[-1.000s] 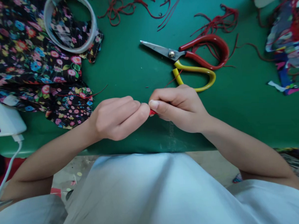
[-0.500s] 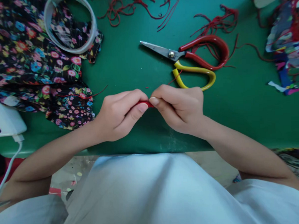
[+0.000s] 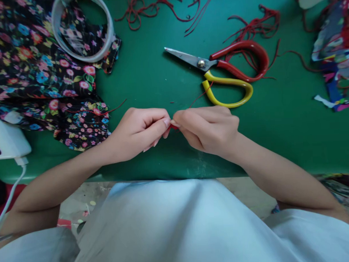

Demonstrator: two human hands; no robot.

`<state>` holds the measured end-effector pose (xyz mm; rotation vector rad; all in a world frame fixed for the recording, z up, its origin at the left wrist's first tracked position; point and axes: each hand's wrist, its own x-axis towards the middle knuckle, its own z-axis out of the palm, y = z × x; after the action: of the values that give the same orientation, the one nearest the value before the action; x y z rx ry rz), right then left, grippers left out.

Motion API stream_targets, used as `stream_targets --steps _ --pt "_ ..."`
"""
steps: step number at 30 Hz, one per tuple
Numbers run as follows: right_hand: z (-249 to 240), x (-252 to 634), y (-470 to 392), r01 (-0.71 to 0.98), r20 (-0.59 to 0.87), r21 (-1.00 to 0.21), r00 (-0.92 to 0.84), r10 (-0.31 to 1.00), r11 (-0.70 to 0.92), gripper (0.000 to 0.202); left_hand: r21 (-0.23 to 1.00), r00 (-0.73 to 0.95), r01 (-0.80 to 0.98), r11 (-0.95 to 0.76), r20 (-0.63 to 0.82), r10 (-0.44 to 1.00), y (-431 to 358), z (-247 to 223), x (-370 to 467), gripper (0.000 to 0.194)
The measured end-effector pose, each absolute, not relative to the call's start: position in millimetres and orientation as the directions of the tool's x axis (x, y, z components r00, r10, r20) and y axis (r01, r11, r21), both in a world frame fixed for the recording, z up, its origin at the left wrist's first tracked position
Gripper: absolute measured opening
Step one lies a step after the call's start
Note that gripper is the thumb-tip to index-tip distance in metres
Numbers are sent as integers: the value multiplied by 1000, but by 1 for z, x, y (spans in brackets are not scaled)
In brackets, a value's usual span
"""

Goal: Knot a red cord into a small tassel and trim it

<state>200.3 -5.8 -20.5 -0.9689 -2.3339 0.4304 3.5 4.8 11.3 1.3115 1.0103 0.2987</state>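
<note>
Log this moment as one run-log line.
left hand: pinching red piece | right hand: pinching same piece | scissors: beyond hands on green table, untouched | floral fabric: left

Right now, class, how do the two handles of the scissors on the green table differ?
The red handle lies farther from the person; the yellow handle lies nearer, close to the right hand. The red loop looks larger and rests among red cords; the yellow loop lies on bare table. Both are curved loops meeting at one pivot.
</note>
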Motion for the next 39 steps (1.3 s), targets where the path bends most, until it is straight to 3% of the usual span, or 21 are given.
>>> stream_targets --steps 12,14,17,22,25,27,31,35,39 --pt "-16 198 -8 491 240 -703 -518 821 515 27 923 603 380 -58 -200 772 3 5 3 27" --pt "-17 197 -9 520 245 -674 -513 823 525 31 917 601 390 -80 -188 777 2 6 3 28" --pt "-19 196 -11 535 367 -578 -504 782 616 32 916 596 396 -64 -203 777 0 8 4 30" --pt "-18 198 -10 465 592 -366 -552 587 806 25 906 551 421 -49 -212 807 -4 13 7 34" --pt "-16 200 -8 429 610 -250 -627 485 868 26 896 543 436 -83 -188 819 -6 13 8 34" --pt "-15 201 -6 427 577 -243 -658 484 871 26 891 552 437 -127 -154 820 -6 12 8 33" --pt "-16 200 -5 471 513 -326 -640 571 820 28 888 568 422 -184 -101 817 -6 10 8 31" --pt "-18 196 -9 480 512 -512 -496 701 713 26 899 559 399 -179 -84 825 -7 10 8 31" --pt "-16 195 -11 491 364 -667 -443 820 561 26 916 575 351 -195 -46 817 -9 4 6 25"
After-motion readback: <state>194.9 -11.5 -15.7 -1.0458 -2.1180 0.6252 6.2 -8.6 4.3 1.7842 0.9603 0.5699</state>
